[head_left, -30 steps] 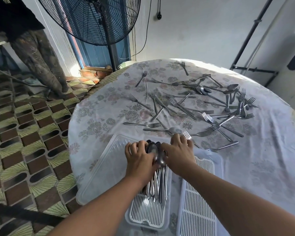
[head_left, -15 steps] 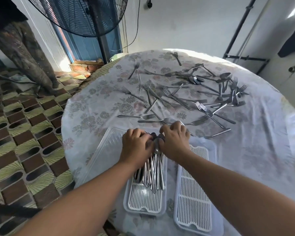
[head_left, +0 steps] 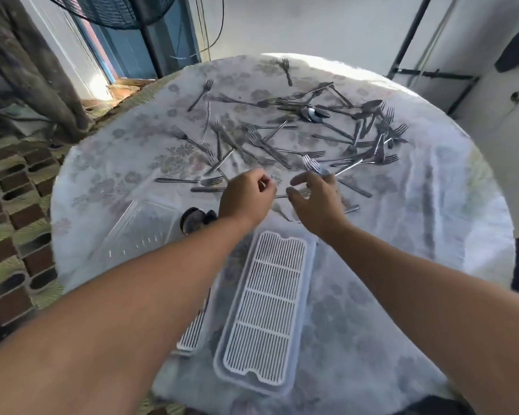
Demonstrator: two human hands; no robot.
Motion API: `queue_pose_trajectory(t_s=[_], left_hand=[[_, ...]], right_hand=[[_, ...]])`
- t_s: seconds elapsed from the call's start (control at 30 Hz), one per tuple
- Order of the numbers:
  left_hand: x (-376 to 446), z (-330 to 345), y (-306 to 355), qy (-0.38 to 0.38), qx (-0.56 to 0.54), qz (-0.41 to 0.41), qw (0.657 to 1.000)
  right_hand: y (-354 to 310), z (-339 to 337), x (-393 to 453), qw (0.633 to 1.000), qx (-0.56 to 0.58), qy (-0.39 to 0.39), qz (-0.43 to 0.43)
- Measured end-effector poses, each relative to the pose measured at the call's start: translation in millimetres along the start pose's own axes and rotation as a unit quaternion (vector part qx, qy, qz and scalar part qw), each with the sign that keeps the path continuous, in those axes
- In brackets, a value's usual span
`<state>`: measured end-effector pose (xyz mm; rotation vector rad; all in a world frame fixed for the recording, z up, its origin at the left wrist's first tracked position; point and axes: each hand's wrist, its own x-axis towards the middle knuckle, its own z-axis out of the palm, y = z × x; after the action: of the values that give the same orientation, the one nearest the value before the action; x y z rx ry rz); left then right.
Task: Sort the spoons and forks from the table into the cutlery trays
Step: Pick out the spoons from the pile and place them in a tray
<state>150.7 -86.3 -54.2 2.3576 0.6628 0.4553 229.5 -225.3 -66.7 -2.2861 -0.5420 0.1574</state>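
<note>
Beyond the far end of the empty white slatted tray (head_left: 264, 313), both hands worked at the near edge of the scattered forks (head_left: 270, 142) on the cloth-covered surface (head_left: 417, 235). The left hand (head_left: 246, 194) had its fingers curled in, thumb and forefinger seemingly pinching something thin, though what it held could not be made out. The right hand (head_left: 315, 199) hovered just beside it with fingers loosely spread and bent, nothing plainly in its grasp, above a fork handle (head_left: 282, 196) that lay roughly crosswise to the tray's long axis. Judging by this, the step in hand was gathering forks, the spoon step looking largely done: a bundle of spoon bowls (head_left: 197, 221) showed left of the slatted tray, in a second tray (head_left: 192, 333) mostly hidden under the left forearm, bowls pointing away from the person. A few spoons (head_left: 313, 113) remained far beyond the tray among the forks. The forks lay at all angles, tines pointing every way, many crossing one another. The next move would probably call for closing on the nearest handle, lifting it free of its neighbours, and turning it so its long axis ran along the tray's length. A clear lid (head_left: 138, 229) lay left of the spoon bundle.
</note>
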Motion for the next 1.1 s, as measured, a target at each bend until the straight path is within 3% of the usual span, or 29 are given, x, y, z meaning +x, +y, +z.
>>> queue_pose_trajectory(t_s=[0.2, 0.33, 0.67, 1.1], left_hand=[[11, 47, 70, 0.036, -0.008, -0.067, 0.997], [37, 61, 97, 0.036, -0.018, -0.067, 0.997], [126, 93, 117, 0.03, -0.023, -0.056, 0.998], [214, 156, 118, 0.002, 0.008, -0.124, 0.992]], right_hand=[[50, -60, 28, 0.997, 0.073, -0.011, 0.021], [58, -80, 56, 0.993, 0.11, -0.011, 0.034], [66, -96, 138, 0.992, 0.117, 0.027, 0.044], [108, -81, 245, 0.995, 0.07, -0.056, 0.044]])
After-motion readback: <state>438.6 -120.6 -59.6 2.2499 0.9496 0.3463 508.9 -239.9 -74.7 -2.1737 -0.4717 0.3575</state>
